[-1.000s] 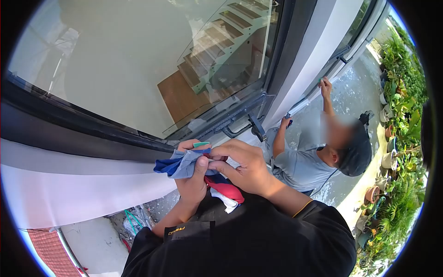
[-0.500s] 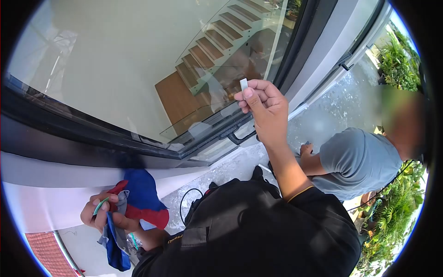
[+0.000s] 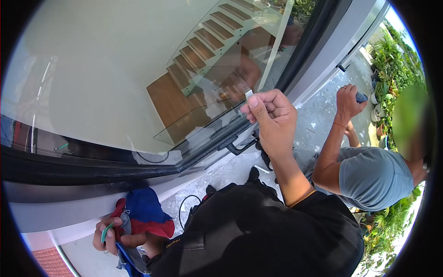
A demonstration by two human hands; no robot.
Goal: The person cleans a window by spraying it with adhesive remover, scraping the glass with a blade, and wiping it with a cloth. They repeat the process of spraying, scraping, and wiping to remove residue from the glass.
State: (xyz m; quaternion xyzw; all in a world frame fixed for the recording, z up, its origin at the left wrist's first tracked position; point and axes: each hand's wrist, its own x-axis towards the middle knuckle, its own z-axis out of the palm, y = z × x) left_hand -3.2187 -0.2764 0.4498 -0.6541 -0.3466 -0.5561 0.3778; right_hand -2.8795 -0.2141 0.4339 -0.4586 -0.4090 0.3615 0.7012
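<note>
My right hand (image 3: 276,121) is raised close to the window glass (image 3: 106,83). Its thumb and fingers pinch a small, flat, pale strip (image 3: 249,94), with the tip sticking up; I cannot make out its exact kind. At the lower left, my left hand (image 3: 107,239) is closed around a blue, red and grey cloth (image 3: 146,205), part of which hangs below the fingers. A small, thin green piece (image 3: 106,231) is also gripped between those fingers.
The dark window frame (image 3: 78,171) has a black handle (image 3: 237,147). A person in a grey shirt (image 3: 376,177) at the right holds a dark object (image 3: 361,97). Potted plants (image 3: 392,69) line the far side. A black cable (image 3: 184,207) loops over the floor.
My right hand has shifted slightly down and right in view with the strip. My left hand and the cloth sit lower. The other person's arm has come up.
</note>
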